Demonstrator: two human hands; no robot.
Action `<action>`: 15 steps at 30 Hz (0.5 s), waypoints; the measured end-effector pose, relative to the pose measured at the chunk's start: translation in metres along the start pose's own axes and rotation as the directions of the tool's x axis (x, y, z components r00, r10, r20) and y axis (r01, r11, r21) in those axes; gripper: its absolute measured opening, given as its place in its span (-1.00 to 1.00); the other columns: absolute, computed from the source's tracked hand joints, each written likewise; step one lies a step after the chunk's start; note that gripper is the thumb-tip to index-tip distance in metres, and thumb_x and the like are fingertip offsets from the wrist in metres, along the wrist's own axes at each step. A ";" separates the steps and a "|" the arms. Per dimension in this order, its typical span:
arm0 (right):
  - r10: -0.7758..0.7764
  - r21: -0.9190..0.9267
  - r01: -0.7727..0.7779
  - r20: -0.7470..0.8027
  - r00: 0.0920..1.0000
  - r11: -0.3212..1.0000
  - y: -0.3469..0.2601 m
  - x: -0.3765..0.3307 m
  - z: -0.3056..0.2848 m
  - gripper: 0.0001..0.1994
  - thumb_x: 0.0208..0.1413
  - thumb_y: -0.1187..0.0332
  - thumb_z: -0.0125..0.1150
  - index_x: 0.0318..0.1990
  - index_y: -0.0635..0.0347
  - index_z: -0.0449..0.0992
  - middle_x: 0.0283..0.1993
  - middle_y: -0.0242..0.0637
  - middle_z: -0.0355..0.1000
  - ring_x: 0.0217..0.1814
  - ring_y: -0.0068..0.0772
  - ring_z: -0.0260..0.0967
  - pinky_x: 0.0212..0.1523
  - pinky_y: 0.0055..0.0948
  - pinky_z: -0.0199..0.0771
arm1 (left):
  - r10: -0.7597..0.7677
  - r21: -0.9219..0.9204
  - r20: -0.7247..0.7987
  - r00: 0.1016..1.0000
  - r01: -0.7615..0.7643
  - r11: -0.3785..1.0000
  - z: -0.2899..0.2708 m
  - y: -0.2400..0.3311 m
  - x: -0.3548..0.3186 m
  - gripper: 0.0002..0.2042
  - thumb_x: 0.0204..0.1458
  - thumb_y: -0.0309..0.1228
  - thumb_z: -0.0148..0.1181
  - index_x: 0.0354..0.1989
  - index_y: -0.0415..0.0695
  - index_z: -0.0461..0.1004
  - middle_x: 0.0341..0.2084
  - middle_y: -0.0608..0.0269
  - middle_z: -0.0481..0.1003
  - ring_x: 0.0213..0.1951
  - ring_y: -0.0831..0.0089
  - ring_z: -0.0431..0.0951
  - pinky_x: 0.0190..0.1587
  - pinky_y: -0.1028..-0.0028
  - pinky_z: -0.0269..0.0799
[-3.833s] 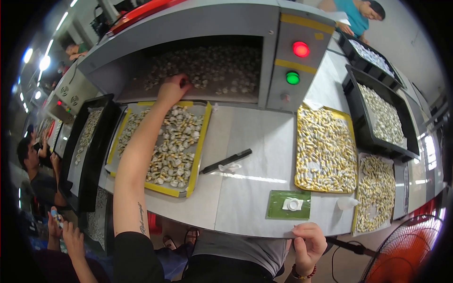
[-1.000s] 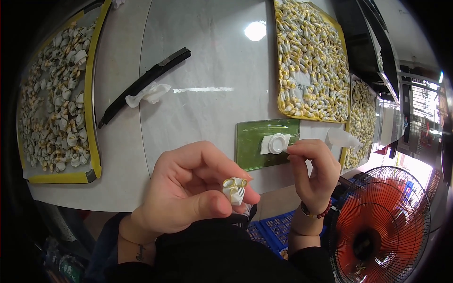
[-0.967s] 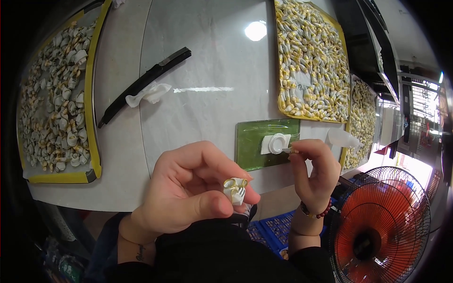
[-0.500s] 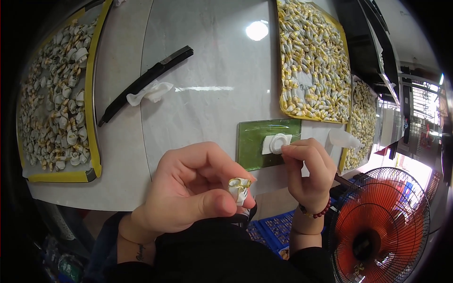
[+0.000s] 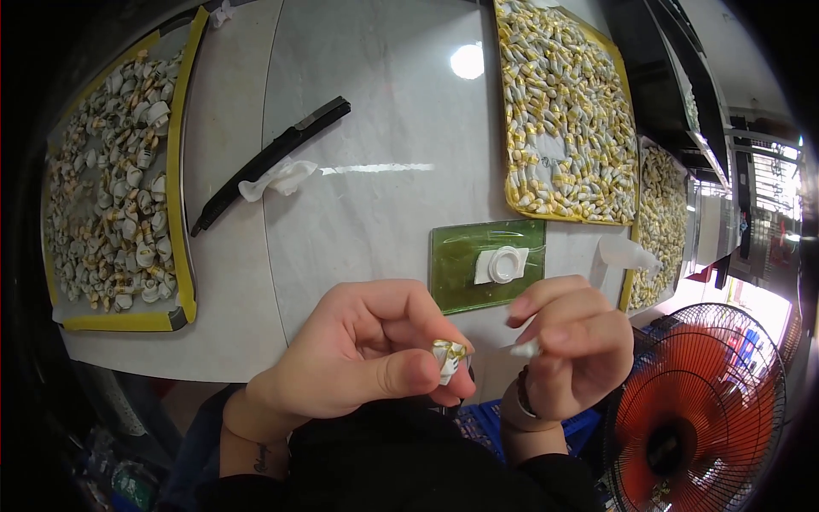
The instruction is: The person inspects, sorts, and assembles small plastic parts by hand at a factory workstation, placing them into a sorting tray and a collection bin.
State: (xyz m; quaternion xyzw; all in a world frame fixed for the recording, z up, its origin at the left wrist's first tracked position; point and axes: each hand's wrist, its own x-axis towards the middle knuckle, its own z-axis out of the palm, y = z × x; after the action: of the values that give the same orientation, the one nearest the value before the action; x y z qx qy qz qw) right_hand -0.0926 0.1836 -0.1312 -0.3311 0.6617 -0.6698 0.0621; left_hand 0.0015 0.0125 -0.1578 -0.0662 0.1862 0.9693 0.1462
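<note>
Between the thumb and fingers of my left hand (image 5: 367, 350) is a small white piece with gold trim and dark marks (image 5: 447, 362). My right hand (image 5: 580, 341), just to its right, is closed in a pinch on a small whitish bit (image 5: 525, 349), blurred and too small to name. Beyond the hands a green glass plate (image 5: 452, 277) lies on the table, bearing a round white cap-like dish (image 5: 505, 264) on a white square pad (image 5: 485, 266).
Yellow-edged trays of small white-and-gold pieces stand at the left (image 5: 181, 213), back right (image 5: 508, 183) and far right (image 5: 636, 230). A long black tool (image 5: 256, 166), a crumpled tissue (image 5: 286, 177) and a translucent bottle (image 5: 623, 253) lie on the table. An orange fan (image 5: 725, 392) stands at my right.
My right hand has left the round white dish and come back toward me, beside my left hand, with a whitish bit in its fingers. The left hand keeps its piece.
</note>
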 end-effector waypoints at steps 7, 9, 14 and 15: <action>0.025 0.042 -0.029 0.086 0.996 0.999 -0.008 0.009 0.020 -0.70 -0.34 0.66 0.39 -0.36 0.22 0.50 -0.40 -0.25 0.42 -0.28 -0.15 0.47 -0.34 -0.40 0.50 | 0.002 -0.030 -0.014 1.000 -0.003 1.000 -0.001 -0.001 -0.002 -0.77 0.02 -0.43 0.23 -0.25 -0.30 0.38 -0.36 0.10 0.54 -0.29 0.47 0.58 -0.17 0.52 0.53; 0.019 0.003 -0.019 0.110 0.994 1.000 -0.010 0.011 0.018 -0.71 -0.35 0.65 0.40 -0.37 0.23 0.50 -0.41 -0.25 0.42 -0.30 -0.17 0.46 -0.35 -0.41 0.50 | -0.006 -0.057 -0.015 1.000 0.005 0.998 0.000 -0.001 -0.001 -0.78 0.02 -0.45 0.24 -0.25 -0.30 0.38 -0.36 0.11 0.54 -0.29 0.48 0.57 -0.19 0.53 0.53; -0.046 -0.072 0.056 0.140 0.989 0.996 -0.006 0.011 0.022 -0.72 -0.38 0.66 0.39 -0.40 0.24 0.52 -0.42 -0.26 0.40 -0.38 -0.24 0.42 -0.40 -0.42 0.46 | -0.020 -0.056 -0.015 1.000 0.019 0.998 -0.002 0.000 -0.003 -0.78 0.01 -0.46 0.25 -0.25 -0.30 0.38 -0.36 0.11 0.55 -0.30 0.51 0.57 -0.21 0.57 0.52; -0.056 -0.083 0.068 0.140 0.989 0.994 -0.006 0.011 0.022 -0.72 -0.38 0.67 0.39 -0.41 0.24 0.52 -0.43 -0.26 0.39 -0.40 -0.26 0.40 -0.41 -0.42 0.45 | -0.027 -0.052 -0.016 1.000 0.026 0.998 -0.001 0.000 -0.003 -0.78 0.01 -0.46 0.25 -0.25 -0.30 0.38 -0.37 0.11 0.55 -0.31 0.52 0.57 -0.22 0.58 0.51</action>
State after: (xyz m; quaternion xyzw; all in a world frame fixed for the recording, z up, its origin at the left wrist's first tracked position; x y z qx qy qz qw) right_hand -0.0877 0.1594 -0.1240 -0.3992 0.6739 -0.6175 0.0723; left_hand 0.0047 0.0112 -0.1583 -0.0806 0.1611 0.9712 0.1559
